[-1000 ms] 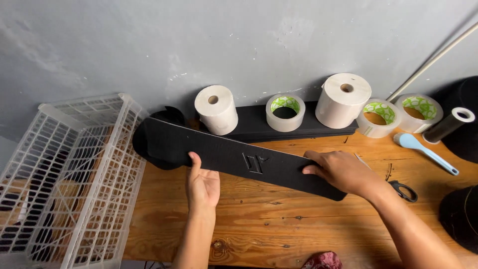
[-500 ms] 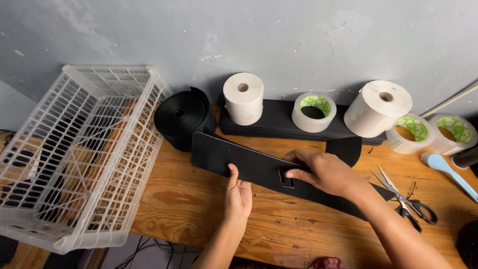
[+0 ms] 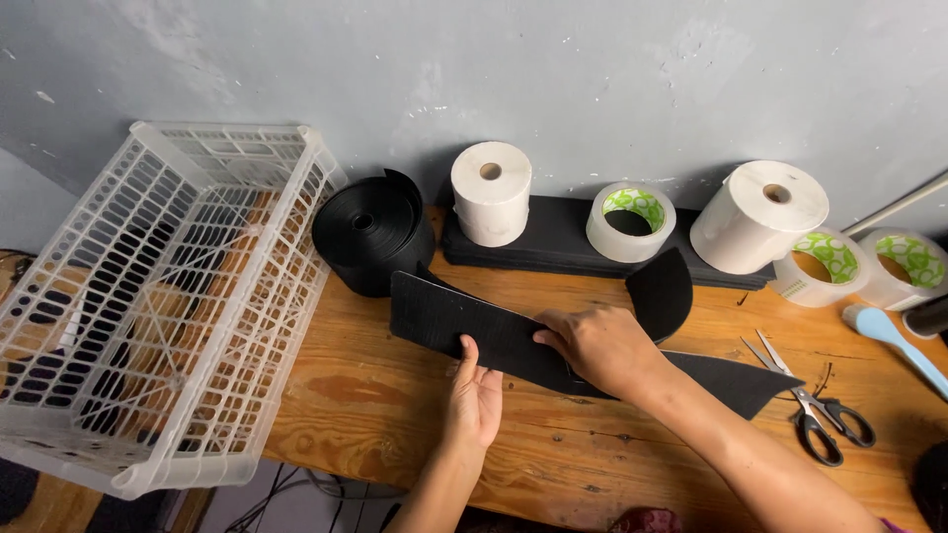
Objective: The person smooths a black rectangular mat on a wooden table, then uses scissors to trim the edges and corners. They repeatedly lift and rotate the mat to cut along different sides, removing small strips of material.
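black strip lies pressed under right hand and left hand, fingers flat together; white basket stands left, scissors right.

A matt black fabric strip is being pressed onto a rough, grained wooden table; the basket is white plastic.

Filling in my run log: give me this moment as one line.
left hand: flat on black strip edge | right hand: pressing strip | strip: on wooden table | nearby: white basket, scissors
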